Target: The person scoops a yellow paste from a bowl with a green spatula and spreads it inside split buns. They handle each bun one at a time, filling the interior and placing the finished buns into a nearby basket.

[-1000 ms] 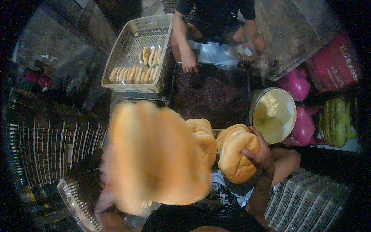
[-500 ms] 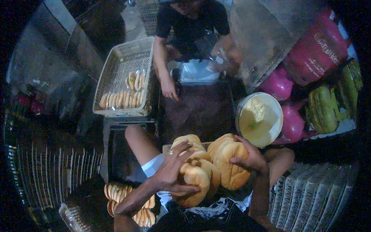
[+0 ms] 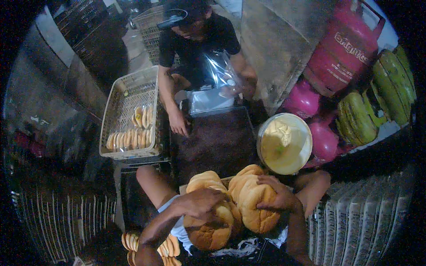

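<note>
Two rows of round golden bread buns rest in front of me at my lap. Over the left row of buns (image 3: 207,236) my left hand (image 3: 200,205) is laid, its fingers curled across the top and partly hidden against the bread. My right hand (image 3: 280,195) grips the right row of buns (image 3: 258,218) from its outer side, thumb toward me and fingers over the far side. The two rows touch or nearly touch in the middle. A strip of a box or board edge (image 3: 182,189) shows behind them.
A dark table (image 3: 213,142) stands ahead, where a co-worker (image 3: 199,48) handles clear plastic bags. Left of it is a crate (image 3: 106,133) with packed buns. To the right are a bucket of pale cream (image 3: 284,155) and gas cylinders (image 3: 341,48). More buns (image 3: 168,246) lie at lower left.
My left hand has shifted from the side of the left buns to across their top. The view has tilted, and the co-worker has raised a clear plastic bag.
</note>
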Demonstrator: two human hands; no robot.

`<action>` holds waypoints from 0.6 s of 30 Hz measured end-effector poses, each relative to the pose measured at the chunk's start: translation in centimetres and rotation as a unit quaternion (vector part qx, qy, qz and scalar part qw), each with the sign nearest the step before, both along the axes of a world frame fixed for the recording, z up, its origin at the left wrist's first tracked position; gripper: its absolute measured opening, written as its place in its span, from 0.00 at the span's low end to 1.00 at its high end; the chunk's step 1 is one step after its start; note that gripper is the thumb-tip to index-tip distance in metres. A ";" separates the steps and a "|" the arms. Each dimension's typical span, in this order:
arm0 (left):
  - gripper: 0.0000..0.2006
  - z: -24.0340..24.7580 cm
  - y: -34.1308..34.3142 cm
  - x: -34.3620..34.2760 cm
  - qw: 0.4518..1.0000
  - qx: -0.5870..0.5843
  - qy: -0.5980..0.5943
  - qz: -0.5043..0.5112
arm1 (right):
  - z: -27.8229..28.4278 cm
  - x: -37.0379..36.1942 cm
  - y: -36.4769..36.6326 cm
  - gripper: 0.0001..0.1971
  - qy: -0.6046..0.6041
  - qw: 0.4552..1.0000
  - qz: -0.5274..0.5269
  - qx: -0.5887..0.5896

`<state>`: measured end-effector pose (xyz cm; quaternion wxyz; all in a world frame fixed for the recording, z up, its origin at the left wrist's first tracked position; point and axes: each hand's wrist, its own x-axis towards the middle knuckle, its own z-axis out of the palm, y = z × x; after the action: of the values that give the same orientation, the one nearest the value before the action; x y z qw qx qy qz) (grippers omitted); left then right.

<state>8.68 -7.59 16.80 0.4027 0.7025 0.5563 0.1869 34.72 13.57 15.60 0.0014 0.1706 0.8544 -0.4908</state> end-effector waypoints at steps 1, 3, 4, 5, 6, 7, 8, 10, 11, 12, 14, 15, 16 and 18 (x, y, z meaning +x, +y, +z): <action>0.37 0.3 -0.4 -0.2 1.000 -0.004 0.020 0.011 | -0.3 0.1 0.0 0.46 0.021 0.999 0.029 0.016; 0.37 0.7 -0.9 -0.2 0.998 -0.012 0.055 0.027 | -0.7 0.5 -0.8 0.45 0.061 0.994 0.061 0.064; 0.36 0.8 -0.9 -0.2 0.997 -0.015 0.072 0.030 | -1.0 0.4 -1.6 0.44 0.079 0.990 0.062 0.095; 0.36 0.7 -0.8 0.1 0.995 -0.019 0.089 0.028 | -1.2 0.2 -2.2 0.44 0.119 0.984 0.060 0.116; 0.35 0.4 -0.5 0.4 0.994 -0.024 0.104 0.023 | -1.3 0.2 -2.7 0.42 0.079 0.986 0.075 0.123; 0.35 0.0 -0.1 1.0 0.992 -0.031 0.117 0.019 | -1.4 -0.2 -3.0 0.42 0.065 0.985 0.081 0.136; 0.34 -0.5 0.4 1.6 0.991 -0.034 0.129 0.012 | -1.5 -0.5 -3.2 0.42 0.057 0.984 0.086 0.149; 0.34 -1.0 1.3 2.7 0.989 -0.013 0.146 0.004 | -1.4 -1.0 -2.8 0.44 0.037 0.985 0.101 0.137; 0.34 -1.0 1.5 3.0 0.988 0.009 0.156 0.005 | -1.0 -0.8 -2.6 0.46 0.042 0.984 0.109 0.135; 0.34 -0.9 1.7 3.3 0.985 0.031 0.167 0.006 | -0.5 -0.4 -2.3 0.48 0.045 0.983 0.118 0.134; 0.35 0.5 0.5 2.9 0.972 0.049 0.229 0.014 | 0.6 0.3 -1.7 0.51 0.049 0.987 0.109 0.108; 0.37 1.6 -0.5 2.5 0.972 0.097 0.196 0.080 | 1.4 0.9 -1.6 0.52 0.050 0.991 0.089 0.081; 0.39 3.1 -2.1 2.0 0.970 0.105 0.174 0.129 | 2.1 1.4 -1.6 0.54 0.052 0.995 0.068 0.053; 0.42 5.0 -3.6 2.2 0.953 0.132 0.142 0.233 | 3.2 1.8 -1.9 0.55 0.039 0.993 0.038 0.106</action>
<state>10.87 -11.21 21.81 0.1682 0.6199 0.7262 0.2453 36.47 11.68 18.80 -0.0317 0.1181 0.9066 -0.4038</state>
